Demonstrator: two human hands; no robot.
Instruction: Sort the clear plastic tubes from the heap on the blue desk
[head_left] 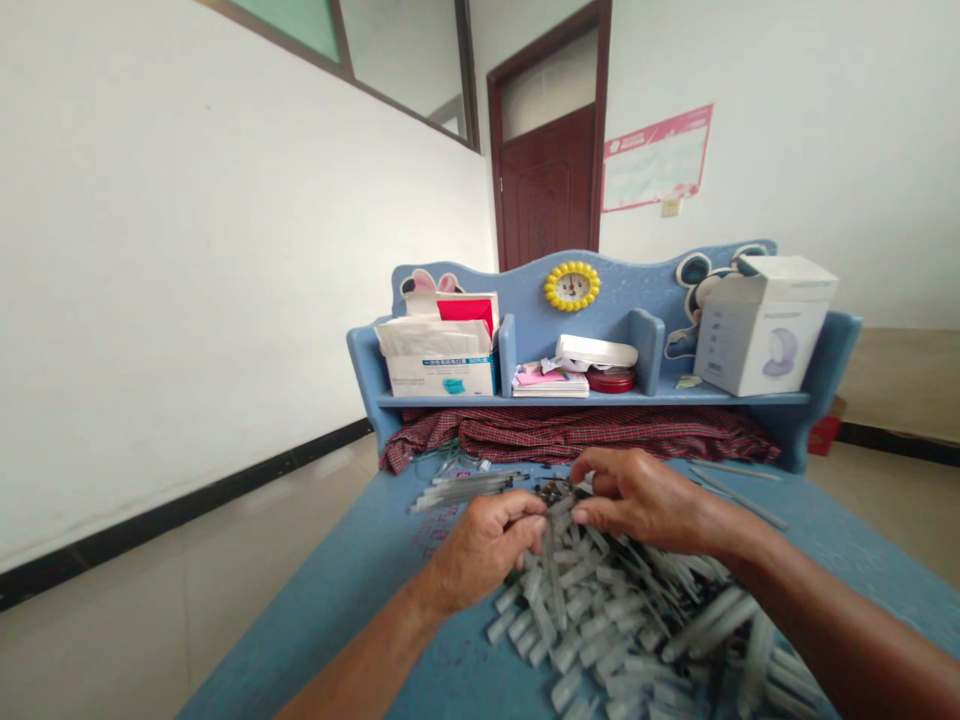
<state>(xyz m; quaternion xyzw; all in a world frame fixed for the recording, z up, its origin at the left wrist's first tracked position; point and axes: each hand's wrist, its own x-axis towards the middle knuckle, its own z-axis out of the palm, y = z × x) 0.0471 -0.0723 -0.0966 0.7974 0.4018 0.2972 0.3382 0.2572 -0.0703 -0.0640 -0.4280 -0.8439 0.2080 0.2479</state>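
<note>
My left hand (pixel 486 546) is curled, its fingertips pinched on a clear plastic tube (pixel 551 570) that stands out of a heap of several like tubes (pixel 615 630) on the blue desk (pixel 360 590). My right hand (pixel 641 497) is closed too, thumb and fingers pinching at the top of the same tube, beside a small dark cluster of parts (pixel 555 490). What the right fingertips hold is too small to name. Both hands meet above the near edge of the heap.
A row of assembled tubes (pixel 465 487) lies left of the hands. Red checked cloth (pixel 570 432) is bunched under the shelf. The shelf carries a mask box (pixel 441 362), papers (pixel 550 380), a red tin (pixel 611 379) and a white carton (pixel 761 325). A brown door (pixel 547 185) stands behind.
</note>
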